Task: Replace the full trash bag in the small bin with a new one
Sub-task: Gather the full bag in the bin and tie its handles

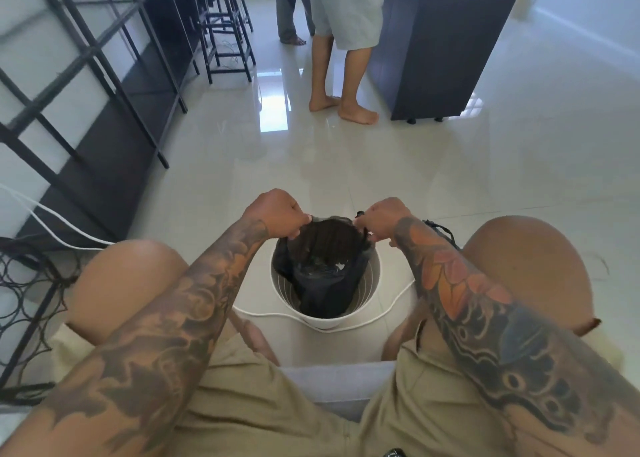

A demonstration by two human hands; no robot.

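Observation:
A small white bin (367, 285) stands on the floor between my knees. A black trash bag (322, 266) sits inside it, its mouth pulled up above the far rim. My left hand (277, 212) pinches the left side of the bag's top edge. My right hand (381, 219) pinches the right side. Both hands hold the bag's mouth stretched open over the bin. A small white scrap shows inside the bag. Another dark item (440, 229) lies on the floor behind my right forearm, mostly hidden.
A white cable (398, 302) loops on the floor around the bin. Black metal shelving (104, 92) lines the left side. Two people (346, 40) stand barefoot ahead, beside a dark cabinet (443, 47). Glossy tile floor (485, 162) stretches to the right.

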